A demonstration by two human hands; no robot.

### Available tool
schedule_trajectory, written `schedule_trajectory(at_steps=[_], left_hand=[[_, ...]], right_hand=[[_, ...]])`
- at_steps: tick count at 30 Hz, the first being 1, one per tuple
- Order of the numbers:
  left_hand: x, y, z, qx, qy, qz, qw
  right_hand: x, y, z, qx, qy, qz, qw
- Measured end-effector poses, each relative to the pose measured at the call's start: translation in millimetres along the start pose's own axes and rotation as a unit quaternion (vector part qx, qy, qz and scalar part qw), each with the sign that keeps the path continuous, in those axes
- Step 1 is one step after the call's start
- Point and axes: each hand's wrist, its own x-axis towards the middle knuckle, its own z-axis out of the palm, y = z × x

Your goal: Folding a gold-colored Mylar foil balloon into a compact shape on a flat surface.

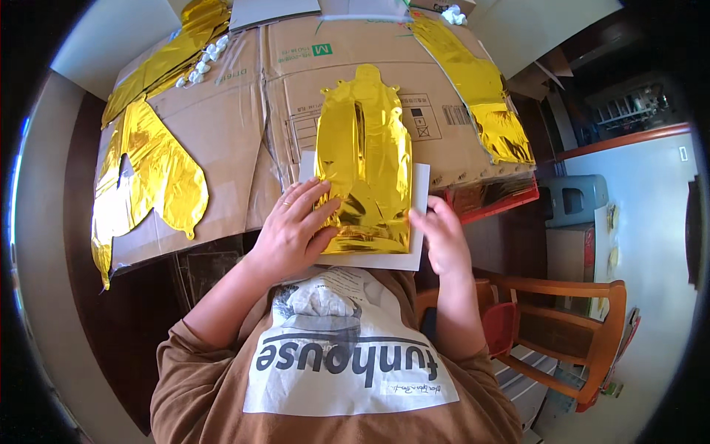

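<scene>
A flat, uninflated gold foil balloon (370, 170) lies lengthwise before me, with small tabs and a rounded tip at its far end. Its near part rests on a white board (370, 260) at the table's front edge. My left hand (290, 226) lies on the foil's left side, fingers stretched out and spread. At the right edge of the foil is my right hand (446, 235); its fingers are loosely bent and apart, with one tip touching the foil's edge. A dark slit-like fold runs down the middle of the foil.
Flattened cardboard (222, 140) covers the table. Another gold foil balloon (166, 181) hangs over its left front edge, and gold foil (477, 89) lies at right. Small white lumps (201, 68) sit at the back left. A wooden chair (562, 325) stands to my right.
</scene>
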Motion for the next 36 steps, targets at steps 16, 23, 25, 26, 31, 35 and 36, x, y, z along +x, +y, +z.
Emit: schedule_trajectory(at_steps=[16, 23, 25, 26, 31, 35, 36], left_hand=[[8, 25, -37, -0.532, 0.094, -0.25, 0.803], [-4, 30, -47, -0.482, 0.01, -0.262, 0.836], [-7, 26, -50, -0.479, -0.018, -0.25, 0.841], [-6, 27, -51, -0.475, -0.032, -0.244, 0.845], [-5, 42, -59, -0.456, -0.025, -0.258, 0.851], [-6, 44, -60, -0.446, -0.055, -0.284, 0.847], [-7, 44, -60, -0.452, -0.061, -0.297, 0.839]], right_hand=[[-34, 1, 10, 0.088, -0.067, -0.047, 0.993], [-47, -9, -5, -0.043, -0.154, -0.201, 0.966], [-49, -21, -19, -0.085, -0.205, -0.166, 0.961], [-49, -28, -22, -0.118, -0.218, -0.167, 0.954], [-48, -64, -19, -0.3, -0.253, -0.265, 0.881], [-52, -43, -19, -0.196, -0.163, -0.116, 0.96], [-50, -39, -20, -0.194, -0.173, -0.139, 0.956]])
